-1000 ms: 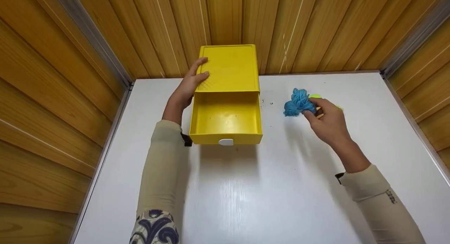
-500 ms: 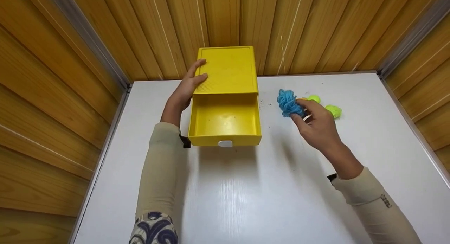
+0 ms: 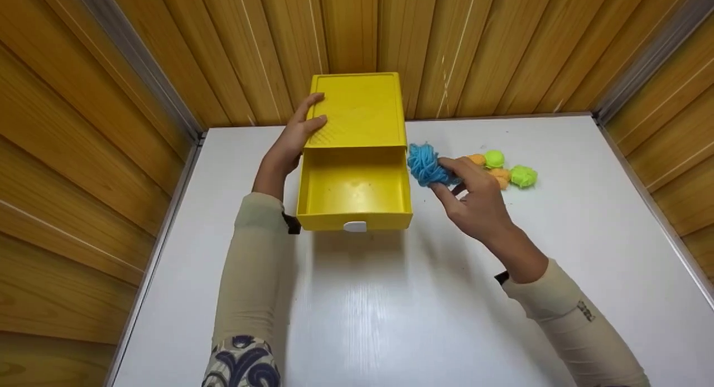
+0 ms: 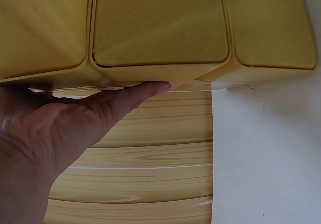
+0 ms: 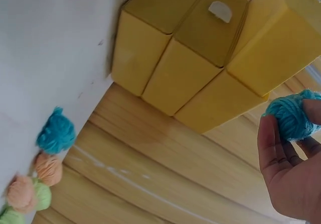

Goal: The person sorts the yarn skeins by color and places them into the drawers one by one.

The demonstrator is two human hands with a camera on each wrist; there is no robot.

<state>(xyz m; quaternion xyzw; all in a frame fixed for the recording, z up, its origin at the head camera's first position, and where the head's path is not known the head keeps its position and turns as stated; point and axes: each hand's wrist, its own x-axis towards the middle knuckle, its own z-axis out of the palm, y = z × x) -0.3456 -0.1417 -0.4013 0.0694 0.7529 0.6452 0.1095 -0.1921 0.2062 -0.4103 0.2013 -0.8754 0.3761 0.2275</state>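
A yellow drawer unit [image 3: 360,111] stands at the back of the table, its top drawer [image 3: 357,192] pulled out and bare inside. My left hand [image 3: 293,139] rests against the unit's left side, two fingertips over the top edge; in the left wrist view the visible finger lies straight along it. Just right of the drawer, my right hand [image 3: 477,200] pinches a blue yarn ball [image 3: 423,164] between thumb and fingers, raised near the drawer's height. In the right wrist view a second blue yarn ball [image 5: 56,132] lies on the table.
Orange yarn balls [image 3: 500,178] and green yarn balls [image 3: 524,176] lie on the white table [image 3: 357,320], right of the unit. Wood-patterned walls [image 3: 502,52] close off the back and sides. Two shut drawers [image 5: 200,28] with white tabs sit below the pulled-out one.
My right hand has carried the blue yarn ball leftward to the drawer's right side, uncovering the orange and green balls behind it. The left hand and drawer unit have stayed in place.
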